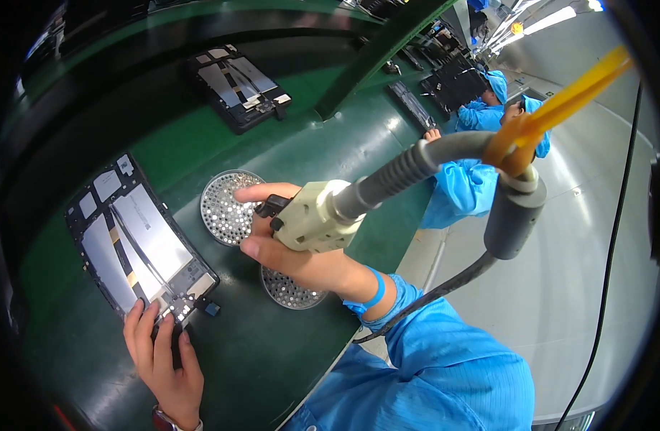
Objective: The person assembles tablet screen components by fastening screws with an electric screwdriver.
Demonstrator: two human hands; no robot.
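Observation:
My left hand (163, 359) is at the lower left, its fingers stretched out and resting on the near end of an opened tablet (146, 226). The tablet lies at an angle with its grey battery panels and ribbon cables bare. In the middle, my right hand (301, 267) is around a cream electric screwdriver (312, 219) with a black lever, seen from its cable end. My index finger and thumb reach past its body toward a round metal dish (225, 208) covered in small shiny dots. The screwdriver's tip and my other fingers are hidden behind its body.
A second dotted dish (294, 289) sits partly under my right wrist. Another opened tablet (240, 87) lies farther back. A yellow band (560, 108) holds the screwdriver's grey cable (455, 149). A green post (380, 61) rises behind, with co-workers in blue (481, 115) beyond.

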